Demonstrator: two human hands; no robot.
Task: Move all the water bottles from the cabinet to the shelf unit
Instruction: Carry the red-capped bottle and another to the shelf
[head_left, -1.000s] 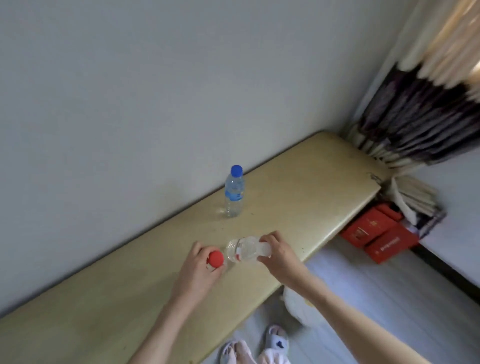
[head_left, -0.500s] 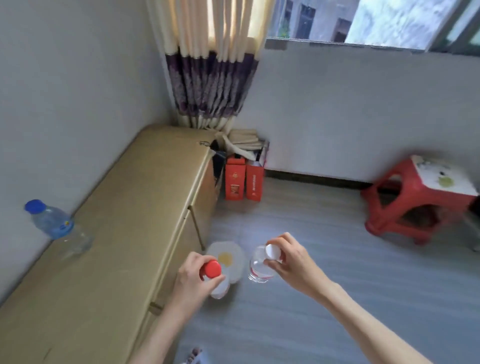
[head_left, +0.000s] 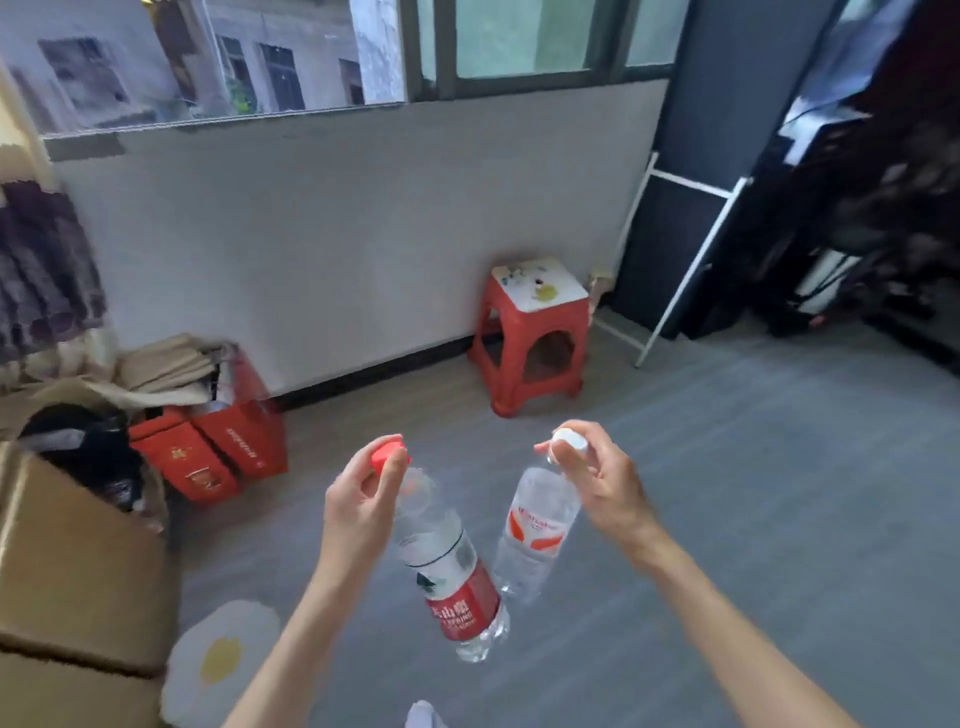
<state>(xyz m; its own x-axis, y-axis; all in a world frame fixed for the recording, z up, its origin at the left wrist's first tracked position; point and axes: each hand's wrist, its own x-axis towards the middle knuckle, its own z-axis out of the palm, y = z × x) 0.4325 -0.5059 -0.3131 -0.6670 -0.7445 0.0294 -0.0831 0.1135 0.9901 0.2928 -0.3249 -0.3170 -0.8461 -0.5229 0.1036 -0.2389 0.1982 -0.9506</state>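
Observation:
My left hand (head_left: 358, 499) pinches the neck of a clear water bottle (head_left: 452, 571) with a red cap and red label, which hangs down over the grey floor. My right hand (head_left: 597, 478) pinches the white cap of a second clear bottle (head_left: 535, 535) with an orange-marked label, hanging beside the first. The two bottles are close together at their lower ends. The end of the tan cabinet (head_left: 62, 561) shows at the left edge. A white-framed rack (head_left: 691, 260) stands at the far right against a dark panel.
A red plastic stool (head_left: 535, 338) stands by the far wall below the window. Red boxes (head_left: 218, 447) with piled cloth sit at the left. An egg-shaped mat (head_left: 218, 660) lies on the floor beside the cabinet. Dark cluttered items fill the right side.
The view has swung right, away from the cabinet and its blue-capped bottle. Both hands carry their bottles along, now hanging over open floor with the stool and rack ahead.

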